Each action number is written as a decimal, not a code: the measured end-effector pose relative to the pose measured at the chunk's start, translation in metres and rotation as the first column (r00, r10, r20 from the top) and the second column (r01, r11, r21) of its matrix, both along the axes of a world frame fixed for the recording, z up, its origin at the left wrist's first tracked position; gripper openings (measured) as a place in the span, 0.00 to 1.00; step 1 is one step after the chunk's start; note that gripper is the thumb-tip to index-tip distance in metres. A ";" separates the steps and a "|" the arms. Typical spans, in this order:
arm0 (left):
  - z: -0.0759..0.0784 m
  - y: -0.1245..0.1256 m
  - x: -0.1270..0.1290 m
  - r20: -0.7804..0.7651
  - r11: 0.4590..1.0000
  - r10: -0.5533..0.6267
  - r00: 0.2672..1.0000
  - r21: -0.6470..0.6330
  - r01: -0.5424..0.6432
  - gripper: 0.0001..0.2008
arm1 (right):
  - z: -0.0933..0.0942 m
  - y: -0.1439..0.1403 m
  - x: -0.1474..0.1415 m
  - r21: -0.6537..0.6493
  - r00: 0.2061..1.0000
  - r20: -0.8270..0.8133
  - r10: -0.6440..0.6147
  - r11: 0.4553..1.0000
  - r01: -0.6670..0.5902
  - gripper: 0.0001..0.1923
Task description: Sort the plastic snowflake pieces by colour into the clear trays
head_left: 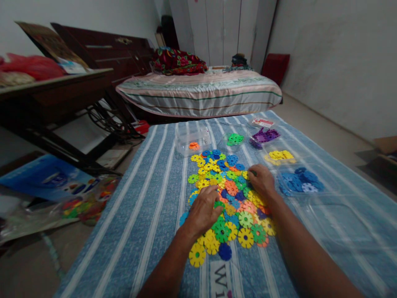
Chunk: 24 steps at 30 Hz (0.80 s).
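Our left hand (203, 211) and right hand (263, 180) lie flat, gripping nothing, on mixed plastic snowflake discs (231, 198); few sorted into clear tubs (299, 181), most remain.

A heap of snowflake discs (228, 198) lies mid-cloth on the striped cloth (149, 215), both hands resting on it, left hand (203, 211) nearer, right hand (263, 180) farther right; behind it what seem clear tubs (191, 142) hold sorted discs, with a bed (201, 93) beyond.
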<state>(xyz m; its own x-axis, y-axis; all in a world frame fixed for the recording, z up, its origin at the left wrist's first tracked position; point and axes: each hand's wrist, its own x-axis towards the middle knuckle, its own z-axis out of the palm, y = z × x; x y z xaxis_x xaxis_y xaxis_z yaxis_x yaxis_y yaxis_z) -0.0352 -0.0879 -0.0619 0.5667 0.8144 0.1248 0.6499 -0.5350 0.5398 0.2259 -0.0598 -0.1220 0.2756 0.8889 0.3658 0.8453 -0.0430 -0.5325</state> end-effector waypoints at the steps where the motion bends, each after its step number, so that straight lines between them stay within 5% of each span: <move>1: 0.000 0.000 0.000 0.008 1.000 0.001 1.000 0.000 -0.001 0.09 | 0.000 0.000 0.000 -0.004 1.000 -0.001 0.001 1.000 -0.001 0.11; 24: -0.003 -0.001 0.000 0.044 1.000 0.002 0.999 -0.005 -0.002 0.08 | 0.000 0.000 0.001 -0.017 1.000 0.010 0.008 1.000 -0.008 0.12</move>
